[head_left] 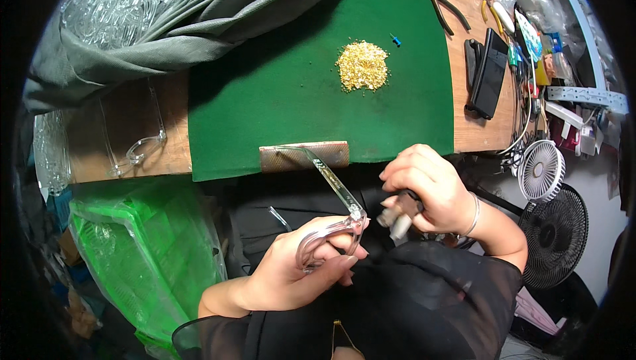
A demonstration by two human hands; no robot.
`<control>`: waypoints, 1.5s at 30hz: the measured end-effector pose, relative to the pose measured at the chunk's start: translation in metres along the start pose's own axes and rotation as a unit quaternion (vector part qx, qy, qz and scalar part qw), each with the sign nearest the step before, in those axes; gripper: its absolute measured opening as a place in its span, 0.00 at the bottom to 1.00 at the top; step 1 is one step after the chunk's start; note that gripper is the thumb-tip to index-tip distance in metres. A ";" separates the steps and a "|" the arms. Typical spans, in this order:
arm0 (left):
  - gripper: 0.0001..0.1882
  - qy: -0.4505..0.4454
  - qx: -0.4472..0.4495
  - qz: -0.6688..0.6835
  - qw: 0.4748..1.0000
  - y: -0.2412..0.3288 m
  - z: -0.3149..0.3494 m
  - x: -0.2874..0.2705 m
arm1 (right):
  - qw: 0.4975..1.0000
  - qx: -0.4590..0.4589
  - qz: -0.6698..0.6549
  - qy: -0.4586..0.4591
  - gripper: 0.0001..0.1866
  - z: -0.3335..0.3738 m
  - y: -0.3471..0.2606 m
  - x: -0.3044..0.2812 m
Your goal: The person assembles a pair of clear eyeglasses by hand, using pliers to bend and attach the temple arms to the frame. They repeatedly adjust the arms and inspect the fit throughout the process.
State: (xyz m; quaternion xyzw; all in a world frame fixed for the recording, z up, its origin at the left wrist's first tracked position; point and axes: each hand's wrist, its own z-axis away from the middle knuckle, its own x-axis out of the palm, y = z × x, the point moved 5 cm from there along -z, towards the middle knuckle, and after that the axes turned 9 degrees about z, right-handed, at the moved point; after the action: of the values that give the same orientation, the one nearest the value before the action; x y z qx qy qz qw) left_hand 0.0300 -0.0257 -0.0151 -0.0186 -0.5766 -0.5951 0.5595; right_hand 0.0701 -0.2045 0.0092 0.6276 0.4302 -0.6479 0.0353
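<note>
A clear plastic eyeglass frame (pixel 329 231) is in my left hand (pixel 291 268), fingers closed around its rims. One temple (pixel 334 184) stands out from it, and its tip reaches over a brown, textured block (pixel 305 158) at the bench's front edge. Close by on the right, my right hand (pixel 424 184) is curled around a small tool (pixel 401 217) with a dark body and a pale grey end. That tool is blurred, so its kind does not show. Between the tool and the frame there is a small gap.
On the green mat (pixel 265 108) lies a heap of tiny gold pieces (pixel 363 65) beside a small blue piece (pixel 395 40). Pliers (pixel 440 5) and a black phone (pixel 489 75) rest at right. Grey cloth (pixel 199 28) partly covers clear frames; a green crate (pixel 126 227) stands lower left, fans (pixel 542 171) lower right.
</note>
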 end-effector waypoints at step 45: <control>0.18 0.016 0.089 -0.190 0.978 0.000 -0.001 0.001 | 0.999 0.013 0.006 -0.050 0.12 -0.010 -0.014 0.012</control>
State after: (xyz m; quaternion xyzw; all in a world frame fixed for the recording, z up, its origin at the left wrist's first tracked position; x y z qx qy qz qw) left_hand 0.0300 -0.0267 -0.0150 0.1508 -0.6115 -0.6366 0.4450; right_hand 0.0669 -0.1833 0.0076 0.5974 0.4156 -0.6838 0.0521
